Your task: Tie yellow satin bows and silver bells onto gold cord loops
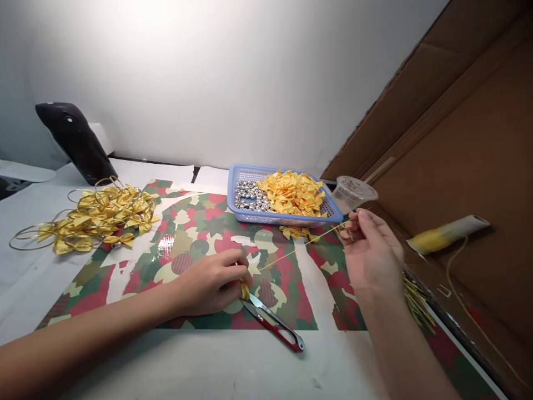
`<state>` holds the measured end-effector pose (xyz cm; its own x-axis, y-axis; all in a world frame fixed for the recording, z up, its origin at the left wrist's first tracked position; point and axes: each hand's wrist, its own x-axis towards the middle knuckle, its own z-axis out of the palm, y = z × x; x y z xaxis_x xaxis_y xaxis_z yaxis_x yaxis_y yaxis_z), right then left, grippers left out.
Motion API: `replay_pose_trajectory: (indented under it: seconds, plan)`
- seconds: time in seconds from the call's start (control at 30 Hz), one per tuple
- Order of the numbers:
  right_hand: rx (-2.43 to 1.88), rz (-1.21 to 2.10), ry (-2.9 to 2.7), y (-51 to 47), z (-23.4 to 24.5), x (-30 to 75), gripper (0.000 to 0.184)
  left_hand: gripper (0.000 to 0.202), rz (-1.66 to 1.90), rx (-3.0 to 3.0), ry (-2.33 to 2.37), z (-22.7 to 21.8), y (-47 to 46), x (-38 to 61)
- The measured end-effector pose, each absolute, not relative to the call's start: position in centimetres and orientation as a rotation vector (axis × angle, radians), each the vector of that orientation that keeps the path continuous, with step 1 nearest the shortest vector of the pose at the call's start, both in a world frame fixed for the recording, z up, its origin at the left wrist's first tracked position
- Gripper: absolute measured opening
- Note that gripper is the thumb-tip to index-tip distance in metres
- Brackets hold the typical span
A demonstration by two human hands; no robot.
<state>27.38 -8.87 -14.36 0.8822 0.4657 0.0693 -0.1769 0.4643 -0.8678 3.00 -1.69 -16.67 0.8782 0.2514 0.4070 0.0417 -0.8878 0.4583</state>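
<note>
The ribbon piece (pixel 244 290) we hold is small, yellow and folded, partly hidden near half past six in our view, where our left hand (pixel 227 278), fingers bent, pinches it low over the bench (pixel 187 366). Our right hand (pixel 372 250), raised toward four o'clock, grips the thin yellow thread (pixel 278 260) stretched between both hands.

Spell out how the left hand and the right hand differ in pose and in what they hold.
The left hand lies low at the patterned sheet, while the right hand is raised above it. The left hand has its back toward the camera; the right hand shows part of its palm. The left hand pinches a yellow piece; the right hand pinches a thin thread. Both are bare, with that thread stretched between them.
</note>
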Motion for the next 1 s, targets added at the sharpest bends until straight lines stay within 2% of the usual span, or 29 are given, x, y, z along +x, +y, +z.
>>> replay_pose_trajectory:
  seconds: [0.2,0.33,0.47,0.57,0.67,0.8,1.0]
  plan:
    - [-1.001,0.423,-0.371,-8.9,-14.4,27.1,0.029,0.030,0.724,2.603,0.218,-16.7,-1.4,3.2]
    - [-1.028,0.533,-0.527,-9.0,-14.8,25.6,0.029,0.035,0.899,2.559,0.295,-16.7,-1.4,3.0]
    - [-1.104,0.688,-0.749,-9.1,-15.5,23.7,0.020,0.025,1.124,2.543,0.439,-16.2,-0.5,2.8]
    - [-1.162,0.747,-0.830,-9.1,-15.8,22.7,0.019,0.015,1.176,2.632,0.521,-14.2,1.5,3.1]
    - [-1.208,0.785,-0.872,-9.1,-15.9,22.3,0.020,0.014,0.916,2.751,0.653,-11.0,4.6,4.6]
    - [-1.220,0.800,-0.883,-9.1,-15.9,22.3,0.021,0.024,0.250,2.874,0.851,-8.4,8.7,8.5]
    - [-1.213,0.853,-0.856,-8.9,-16.1,22.2,0.021,0.026,-0.010,3.014,0.833,-9.9,11.6,13.8]
